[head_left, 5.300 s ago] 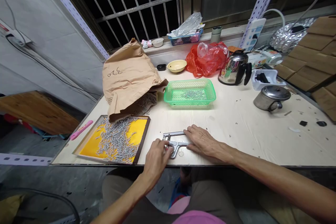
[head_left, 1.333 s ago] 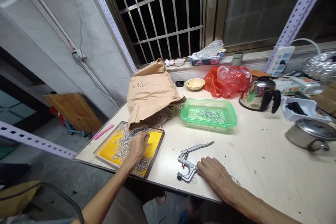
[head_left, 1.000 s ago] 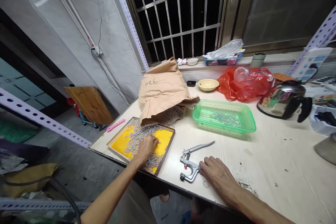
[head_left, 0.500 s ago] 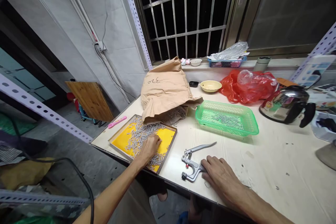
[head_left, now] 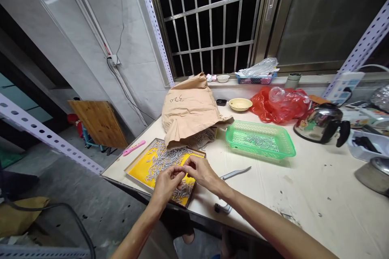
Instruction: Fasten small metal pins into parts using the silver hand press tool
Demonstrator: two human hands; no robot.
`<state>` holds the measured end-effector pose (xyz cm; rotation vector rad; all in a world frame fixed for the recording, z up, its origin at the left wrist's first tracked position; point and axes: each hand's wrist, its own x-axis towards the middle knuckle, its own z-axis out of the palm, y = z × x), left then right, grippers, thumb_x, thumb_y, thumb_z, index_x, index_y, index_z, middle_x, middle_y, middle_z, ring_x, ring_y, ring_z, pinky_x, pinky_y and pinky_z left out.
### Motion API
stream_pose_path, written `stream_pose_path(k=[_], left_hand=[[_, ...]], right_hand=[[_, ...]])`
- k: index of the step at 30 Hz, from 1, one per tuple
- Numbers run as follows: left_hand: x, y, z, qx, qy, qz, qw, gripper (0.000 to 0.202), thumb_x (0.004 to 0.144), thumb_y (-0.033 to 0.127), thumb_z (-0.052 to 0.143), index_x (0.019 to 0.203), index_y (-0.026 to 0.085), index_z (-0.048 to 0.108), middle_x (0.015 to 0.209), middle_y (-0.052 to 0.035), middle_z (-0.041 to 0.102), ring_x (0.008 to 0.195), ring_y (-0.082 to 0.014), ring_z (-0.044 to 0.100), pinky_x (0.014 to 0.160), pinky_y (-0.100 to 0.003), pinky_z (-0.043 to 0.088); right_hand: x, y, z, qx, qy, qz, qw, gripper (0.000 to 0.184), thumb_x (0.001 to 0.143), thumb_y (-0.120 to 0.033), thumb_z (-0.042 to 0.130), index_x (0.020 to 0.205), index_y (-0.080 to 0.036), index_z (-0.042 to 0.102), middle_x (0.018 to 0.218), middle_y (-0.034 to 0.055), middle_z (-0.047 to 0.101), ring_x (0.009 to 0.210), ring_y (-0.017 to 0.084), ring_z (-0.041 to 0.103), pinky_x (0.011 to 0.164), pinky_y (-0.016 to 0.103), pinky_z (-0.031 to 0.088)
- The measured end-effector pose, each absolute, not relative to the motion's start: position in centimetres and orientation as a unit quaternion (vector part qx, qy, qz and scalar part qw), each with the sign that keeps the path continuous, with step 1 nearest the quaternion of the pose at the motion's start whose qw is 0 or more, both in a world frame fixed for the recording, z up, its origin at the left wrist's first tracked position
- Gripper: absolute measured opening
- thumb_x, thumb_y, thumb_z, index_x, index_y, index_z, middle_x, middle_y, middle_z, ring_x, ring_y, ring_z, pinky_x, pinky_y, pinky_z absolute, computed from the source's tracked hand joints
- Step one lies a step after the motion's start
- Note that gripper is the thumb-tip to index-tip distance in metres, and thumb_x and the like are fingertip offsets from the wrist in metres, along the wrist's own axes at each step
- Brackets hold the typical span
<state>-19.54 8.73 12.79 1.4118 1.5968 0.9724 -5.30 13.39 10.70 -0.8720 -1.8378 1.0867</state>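
My left hand (head_left: 168,182) and my right hand (head_left: 202,173) meet above a shallow tray (head_left: 140,166) with a yellow bottom. Both hands are closed in a pinch, fingertips touching or nearly so; whatever lies between them is too small to make out. Many small silvery metal pieces (head_left: 164,161) are spread over the tray. Beneath my right forearm lies a pair of snap-press pliers (head_left: 237,172), its middle hidden by the arm. A brown paper bag (head_left: 191,109), its mouth toward the tray, has more metal pieces inside.
A green plastic basket (head_left: 260,153) with some metal pieces stands right of the bag. Behind it are a yellow bowl (head_left: 240,105) and a red plastic bag (head_left: 273,109). A kettle (head_left: 319,125) stands further right. A pink-handled tool (head_left: 133,148) lies by the left table edge.
My right hand has left the pliers and moved left to meet my left hand over the tray. My left hand has risen slightly from the metal pieces. The view has shifted a little.
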Motion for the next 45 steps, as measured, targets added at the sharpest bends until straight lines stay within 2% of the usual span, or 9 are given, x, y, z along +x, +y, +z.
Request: stream_pose_path(k=[5,10,13,20,29,31,36,40,45], left_hand=[[-19.7,8.9,12.9,0.578,0.664,0.374,0.294,0.036,0.065,0.052,0.063,0.070,0.016,0.065,0.051,0.0019,0.058,0.045,-0.0117,0.051,0.049,-0.023,0.041],[-20.4,10.2,12.8,0.504,0.632,0.378,0.451,0.046,0.055,0.057,0.070,0.072,0.015,0.063,0.054,0.0013,0.058,0.046,-0.0114,0.051,0.048,-0.024,0.044],[-21.0,10.6,12.9,0.500,0.626,0.361,0.477,0.045,0.054,0.055,0.071,0.072,0.015,0.061,0.059,0.0006,0.059,0.046,-0.0105,0.051,0.048,-0.024,0.045],[-21.3,9.9,12.8,0.620,0.667,0.293,0.292,0.031,0.066,0.050,0.058,0.065,0.019,0.062,0.045,0.0037,0.052,0.044,-0.0129,0.051,0.051,-0.023,0.042],[-21.8,11.1,13.1,0.458,0.606,0.288,0.583,0.041,0.051,0.047,0.079,0.066,0.014,0.059,0.057,0.0013,0.057,0.048,-0.0091,0.052,0.051,-0.022,0.047],[-22.3,11.3,13.2,0.438,0.617,0.314,0.573,0.041,0.051,0.044,0.081,0.068,0.013,0.060,0.058,0.0009,0.057,0.049,-0.0085,0.052,0.051,-0.022,0.048],[-21.7,10.2,13.3,0.458,0.653,0.378,0.470,0.044,0.054,0.046,0.077,0.078,0.013,0.060,0.056,0.0032,0.055,0.049,-0.0094,0.052,0.047,-0.021,0.047],[-17.9,8.1,13.2,0.479,0.630,0.328,0.516,0.045,0.060,0.044,0.072,0.091,0.014,0.060,0.063,0.0017,0.060,0.047,-0.0097,0.053,0.044,-0.022,0.046],[-13.0,7.2,11.8,0.496,0.600,0.263,0.570,0.041,0.063,0.047,0.067,0.083,0.013,0.061,0.058,0.0015,0.059,0.041,-0.0078,0.050,0.040,-0.019,0.039]], right_hand=[[-5.4,13.2,11.1,-0.363,-0.740,0.375,0.424,0.011,0.082,-0.014,0.052,0.072,-0.018,0.052,0.066,-0.0043,0.053,0.061,0.009,0.048,0.056,0.020,0.034],[-5.4,14.0,11.3,-0.349,-0.763,0.350,0.416,0.009,0.083,-0.012,0.050,0.079,-0.019,0.052,0.070,-0.0042,0.054,0.064,0.009,0.048,0.059,0.020,0.034],[-5.9,14.2,10.9,-0.344,-0.782,0.339,0.393,0.008,0.085,-0.013,0.048,0.082,-0.019,0.050,0.074,-0.0033,0.054,0.068,0.010,0.049,0.061,0.021,0.034],[-6.9,13.3,11.7,-0.366,-0.832,0.264,0.323,0.006,0.088,-0.020,0.046,0.083,-0.021,0.048,0.078,-0.0016,0.051,0.071,0.013,0.045,0.064,0.024,0.035],[-5.0,13.3,11.5,-0.323,-0.824,0.278,0.373,0.009,0.087,-0.013,0.043,0.087,-0.019,0.050,0.081,-0.0004,0.055,0.076,0.013,0.050,0.069,0.024,0.039],[-5.0,14.0,11.0,-0.329,-0.824,0.261,0.381,0.011,0.088,-0.011,0.043,0.089,-0.019,0.051,0.084,0.0005,0.057,0.078,0.013,0.052,0.072,0.024,0.041],[-3.8,14.9,11.5,-0.380,-0.861,0.206,0.267,0.014,0.079,-0.008,0.057,0.091,-0.016,0.058,0.096,0.0071,0.059,0.092,0.019,0.054,0.080,0.030,0.042],[0.7,12.8,12.3,-0.412,-0.853,0.164,0.276,0.015,0.089,-0.017,0.049,0.099,-0.017,0.060,0.097,0.0073,0.058,0.093,0.018,0.053,0.081,0.029,0.042],[8.2,7.4,10.2,-0.474,-0.834,0.181,0.215,0.021,0.094,-0.023,0.041,0.096,-0.019,0.062,0.087,0.0041,0.057,0.080,0.015,0.055,0.071,0.026,0.043]])
